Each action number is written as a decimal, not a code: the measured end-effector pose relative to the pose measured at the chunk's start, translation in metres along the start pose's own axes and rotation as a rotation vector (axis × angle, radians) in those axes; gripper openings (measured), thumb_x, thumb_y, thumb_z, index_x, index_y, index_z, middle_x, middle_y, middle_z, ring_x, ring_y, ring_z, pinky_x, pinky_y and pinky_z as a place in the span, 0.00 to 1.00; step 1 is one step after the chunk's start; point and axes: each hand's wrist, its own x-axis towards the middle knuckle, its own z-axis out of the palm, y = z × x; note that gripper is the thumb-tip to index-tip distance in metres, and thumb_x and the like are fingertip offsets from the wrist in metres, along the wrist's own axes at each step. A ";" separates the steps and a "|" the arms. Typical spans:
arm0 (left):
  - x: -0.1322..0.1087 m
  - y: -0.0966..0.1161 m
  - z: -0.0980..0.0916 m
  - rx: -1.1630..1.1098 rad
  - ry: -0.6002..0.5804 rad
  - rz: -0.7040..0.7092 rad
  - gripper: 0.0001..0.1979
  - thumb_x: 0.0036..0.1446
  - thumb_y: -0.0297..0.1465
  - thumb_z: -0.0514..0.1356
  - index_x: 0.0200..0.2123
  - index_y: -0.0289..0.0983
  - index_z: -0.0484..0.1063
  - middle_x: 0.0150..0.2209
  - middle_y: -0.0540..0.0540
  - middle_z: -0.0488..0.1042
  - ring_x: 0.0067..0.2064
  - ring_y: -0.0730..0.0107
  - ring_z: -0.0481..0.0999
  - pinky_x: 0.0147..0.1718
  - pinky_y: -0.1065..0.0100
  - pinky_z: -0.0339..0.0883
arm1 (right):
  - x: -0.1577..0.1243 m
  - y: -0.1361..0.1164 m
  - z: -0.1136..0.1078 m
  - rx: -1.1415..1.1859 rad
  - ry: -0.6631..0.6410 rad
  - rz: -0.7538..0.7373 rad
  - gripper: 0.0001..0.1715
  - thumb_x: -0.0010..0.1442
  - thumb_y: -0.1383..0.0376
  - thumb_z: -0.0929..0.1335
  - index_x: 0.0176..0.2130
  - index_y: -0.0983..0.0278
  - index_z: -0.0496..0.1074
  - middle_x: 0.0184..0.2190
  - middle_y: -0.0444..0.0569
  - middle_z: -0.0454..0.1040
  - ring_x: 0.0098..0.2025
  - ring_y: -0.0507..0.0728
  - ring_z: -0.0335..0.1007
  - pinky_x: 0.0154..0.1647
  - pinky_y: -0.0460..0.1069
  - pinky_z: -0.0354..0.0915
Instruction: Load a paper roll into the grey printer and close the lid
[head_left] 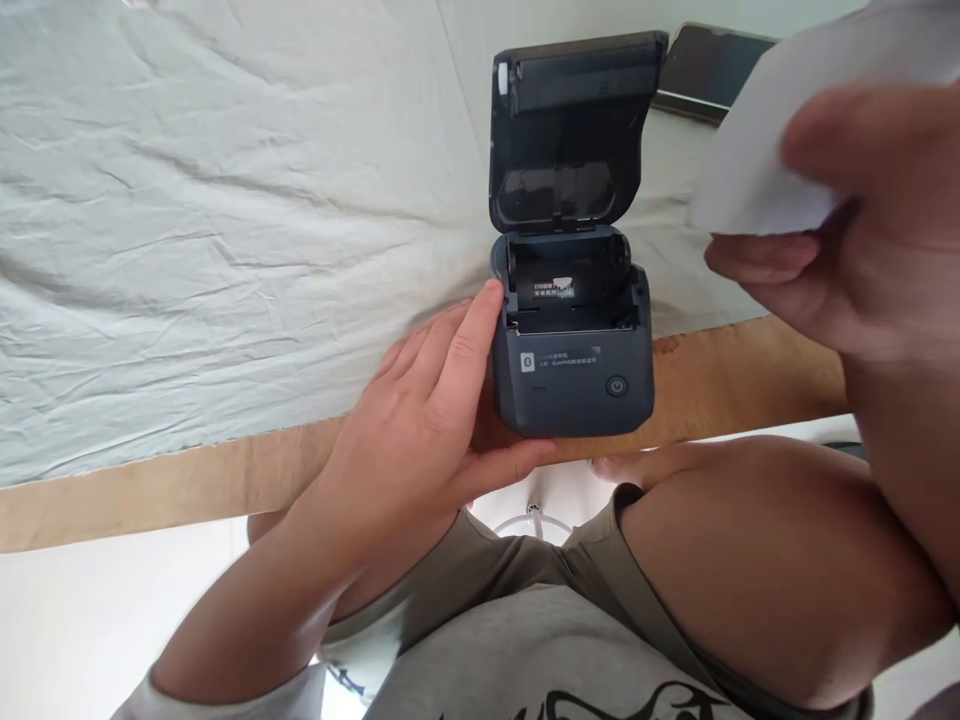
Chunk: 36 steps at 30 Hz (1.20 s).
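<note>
While its dark lid (pixel 577 125) stands open toward 12 o'clock, the small printer (pixel 562 395) sits at the near edge of the table (pixel 225 485), partly over pale cloth (pixel 225 220) and partly over bare wood (pixel 739 380). At its 8 o'clock corner is the left hand (pixel 416 400), its grip spread wide: the index fingertip (pixel 491 292) touches the side and the thumb (pixel 517 462) lies along the front edge. Up at 2 o'clock, apart from the printer, the right hand (pixel 877 190) has its grip closed on a white object (pixel 757 165), too blurred to make out. A phone (pixel 709 70) lies at 1 o'clock from the printer, just beside the lid, partly hidden by the white object. A round button (pixel 616 386) marks the printer's front at 4 o'clock.
</note>
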 end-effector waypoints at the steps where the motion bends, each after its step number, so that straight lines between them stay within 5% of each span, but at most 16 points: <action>1: 0.000 0.000 0.000 0.004 -0.003 -0.001 0.50 0.79 0.62 0.62 0.88 0.44 0.49 0.80 0.32 0.73 0.79 0.35 0.77 0.75 0.40 0.77 | -0.003 0.001 0.004 0.055 -0.009 0.005 0.21 0.71 0.48 0.75 0.38 0.61 0.73 0.33 0.43 0.70 0.29 0.45 0.65 0.25 0.47 0.59; 4: 0.001 0.002 -0.001 -0.003 -0.008 -0.005 0.49 0.79 0.61 0.63 0.88 0.44 0.51 0.79 0.33 0.75 0.78 0.36 0.78 0.75 0.42 0.78 | -0.006 0.012 0.005 -0.137 -0.077 -0.135 0.37 0.69 0.35 0.77 0.32 0.63 0.70 0.25 0.41 0.67 0.27 0.45 0.64 0.29 0.49 0.59; 7: 0.001 0.005 -0.004 -0.080 0.004 -0.054 0.48 0.76 0.61 0.67 0.85 0.44 0.57 0.78 0.35 0.76 0.77 0.37 0.79 0.74 0.40 0.79 | -0.004 0.028 -0.001 -0.318 -0.003 -0.214 0.51 0.62 0.18 0.71 0.33 0.63 0.72 0.27 0.41 0.68 0.29 0.45 0.63 0.35 0.53 0.59; 11: -0.002 0.004 -0.012 -0.386 0.223 -0.196 0.26 0.79 0.50 0.68 0.73 0.52 0.73 0.68 0.46 0.83 0.71 0.49 0.84 0.68 0.48 0.84 | -0.001 0.032 -0.003 -0.393 0.087 -0.203 0.53 0.60 0.15 0.67 0.47 0.57 0.78 0.35 0.41 0.75 0.39 0.51 0.74 0.42 0.59 0.64; 15: -0.002 -0.003 -0.016 -0.576 0.380 -0.269 0.10 0.77 0.42 0.73 0.57 0.50 0.82 0.56 0.48 0.86 0.61 0.56 0.87 0.53 0.57 0.88 | -0.004 0.023 0.000 -0.504 0.067 -0.196 0.49 0.67 0.19 0.64 0.57 0.54 0.78 0.46 0.40 0.80 0.46 0.52 0.78 0.47 0.60 0.70; 21: 0.004 -0.001 -0.014 -0.611 0.387 -0.216 0.10 0.71 0.38 0.76 0.52 0.48 0.83 0.51 0.48 0.86 0.54 0.63 0.88 0.46 0.64 0.86 | -0.005 0.021 0.005 -0.603 0.070 -0.196 0.25 0.78 0.46 0.71 0.68 0.47 0.73 0.62 0.40 0.82 0.47 0.50 0.78 0.51 0.58 0.74; 23: 0.007 0.006 -0.016 -0.610 0.373 -0.342 0.07 0.71 0.35 0.76 0.47 0.48 0.81 0.49 0.50 0.85 0.52 0.65 0.87 0.48 0.62 0.85 | -0.006 0.021 0.006 -0.641 0.074 -0.186 0.27 0.76 0.55 0.72 0.70 0.47 0.71 0.61 0.42 0.82 0.44 0.50 0.74 0.51 0.58 0.75; 25: 0.010 0.012 -0.020 -0.618 0.374 -0.357 0.13 0.72 0.36 0.74 0.38 0.46 0.74 0.35 0.53 0.77 0.36 0.69 0.78 0.33 0.64 0.78 | -0.005 0.022 0.005 -0.649 0.048 -0.175 0.31 0.73 0.59 0.73 0.71 0.48 0.70 0.61 0.45 0.82 0.42 0.51 0.73 0.48 0.58 0.74; 27: 0.011 0.016 -0.023 -0.573 0.312 -0.306 0.25 0.77 0.38 0.69 0.29 0.44 0.60 0.24 0.56 0.60 0.25 0.73 0.60 0.22 0.65 0.59 | -0.002 0.024 0.002 -0.649 -0.012 -0.147 0.33 0.71 0.60 0.73 0.71 0.48 0.69 0.56 0.47 0.83 0.41 0.53 0.74 0.43 0.56 0.73; 29: 0.011 0.019 -0.024 -0.492 0.158 -0.265 0.30 0.82 0.38 0.62 0.27 0.43 0.52 0.21 0.56 0.54 0.22 0.73 0.53 0.20 0.63 0.50 | 0.002 0.028 0.000 -0.638 -0.079 -0.119 0.37 0.70 0.61 0.74 0.73 0.48 0.65 0.49 0.47 0.83 0.40 0.56 0.77 0.40 0.55 0.71; 32: 0.009 0.020 -0.024 -0.352 -0.071 -0.232 0.31 0.85 0.39 0.56 0.24 0.42 0.58 0.20 0.54 0.65 0.24 0.72 0.62 0.23 0.61 0.56 | 0.006 0.033 0.001 -0.612 -0.133 -0.092 0.43 0.68 0.61 0.75 0.75 0.48 0.60 0.46 0.46 0.82 0.39 0.57 0.79 0.41 0.57 0.71; 34: 0.008 0.020 -0.024 -0.276 -0.137 -0.220 0.32 0.87 0.43 0.52 0.24 0.42 0.63 0.21 0.53 0.70 0.24 0.71 0.67 0.25 0.62 0.60 | 0.005 0.032 0.004 -0.604 -0.123 -0.097 0.44 0.67 0.60 0.75 0.75 0.49 0.60 0.53 0.49 0.83 0.40 0.57 0.78 0.45 0.59 0.73; 36: 0.008 0.020 -0.026 -0.225 -0.184 -0.219 0.34 0.87 0.45 0.49 0.24 0.43 0.65 0.22 0.52 0.73 0.25 0.70 0.70 0.28 0.63 0.64 | -0.002 0.026 0.003 -0.572 -0.090 -0.131 0.44 0.66 0.57 0.76 0.74 0.50 0.63 0.66 0.54 0.79 0.51 0.60 0.81 0.53 0.62 0.75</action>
